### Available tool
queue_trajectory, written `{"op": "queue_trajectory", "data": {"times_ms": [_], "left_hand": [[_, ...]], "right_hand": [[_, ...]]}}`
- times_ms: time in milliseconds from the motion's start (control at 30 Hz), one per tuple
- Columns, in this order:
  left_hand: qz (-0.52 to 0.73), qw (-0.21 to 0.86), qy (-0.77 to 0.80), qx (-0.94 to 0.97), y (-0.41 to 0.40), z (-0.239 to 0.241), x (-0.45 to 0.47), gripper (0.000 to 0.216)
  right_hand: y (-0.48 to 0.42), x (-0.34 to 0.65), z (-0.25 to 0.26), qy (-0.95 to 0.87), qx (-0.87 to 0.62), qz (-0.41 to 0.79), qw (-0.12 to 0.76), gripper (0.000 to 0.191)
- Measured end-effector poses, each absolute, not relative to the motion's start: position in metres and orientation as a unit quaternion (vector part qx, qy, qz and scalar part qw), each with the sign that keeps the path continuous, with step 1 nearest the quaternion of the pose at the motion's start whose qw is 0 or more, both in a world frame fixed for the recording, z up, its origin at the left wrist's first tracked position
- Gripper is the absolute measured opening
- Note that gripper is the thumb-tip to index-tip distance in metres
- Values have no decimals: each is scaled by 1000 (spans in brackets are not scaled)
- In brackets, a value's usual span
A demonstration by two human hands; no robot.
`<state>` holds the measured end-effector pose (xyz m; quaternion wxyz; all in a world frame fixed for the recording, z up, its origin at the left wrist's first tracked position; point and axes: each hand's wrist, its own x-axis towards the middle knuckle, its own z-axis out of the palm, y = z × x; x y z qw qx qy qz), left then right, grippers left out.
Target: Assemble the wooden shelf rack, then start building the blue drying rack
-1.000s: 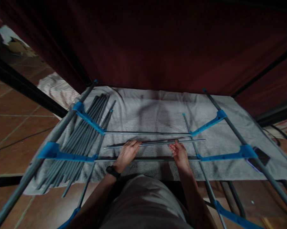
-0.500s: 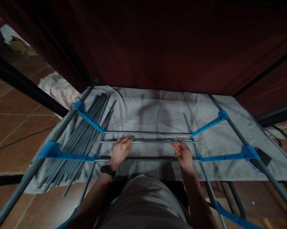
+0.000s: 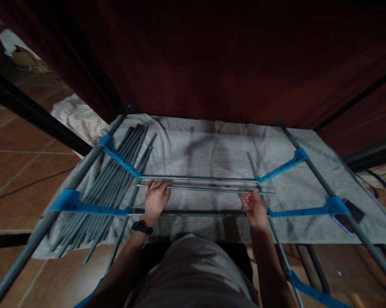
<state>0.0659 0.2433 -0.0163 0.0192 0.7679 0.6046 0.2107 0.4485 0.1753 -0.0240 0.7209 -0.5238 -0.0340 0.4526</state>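
Note:
A thin grey metal tube lies crosswise in both of my hands, tilted slightly down toward the right. My left hand is closed around it near its left end, and a dark band sits on that wrist. Near the other end, the fingers of my right hand pinch the tube from below. It hangs between two fixed crossbars, the far crossbar and the near crossbar. Blue plastic brackets, among them a left bracket and a right bracket, join the crossbars to thicker side poles.
Several loose grey tubes lie in a pile at the left on a light blanket. A dark phone rests under the right pole. Behind hangs a dark red curtain. Tiled floor shows at the left.
My hands have moved apart along the tube, left hand leftward and right hand rightward. The tube has shifted slightly right, and its left end has risen.

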Motion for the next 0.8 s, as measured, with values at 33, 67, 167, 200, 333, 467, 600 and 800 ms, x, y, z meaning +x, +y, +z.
{"op": "queue_trajectory", "data": {"times_ms": [33,67,167,200,333,467,600,800], "left_hand": [[217,17,613,759,243,-16,65,25],[223,17,623,750,243,-16,64,25],[239,17,653,719,244,-18,61,25],[244,14,663,707,244,-19,60,24],[284,4,706,649,246,-23,57,20],[338,18,723,602,249,-25,54,20],[427,56,712,554,254,-30,50,19],[593,204,650,429,263,-34,44,27]], "right_hand": [[175,449,-23,-27,-524,452,721,22],[176,449,-21,-22,-524,453,721,22],[176,449,-18,-13,-521,453,723,21],[176,450,-17,-10,-522,452,723,20],[176,452,-17,1,-531,446,721,20],[177,454,-18,15,-526,447,724,19],[177,455,-19,20,-516,456,725,13],[176,458,-21,27,-507,456,731,11]]}}
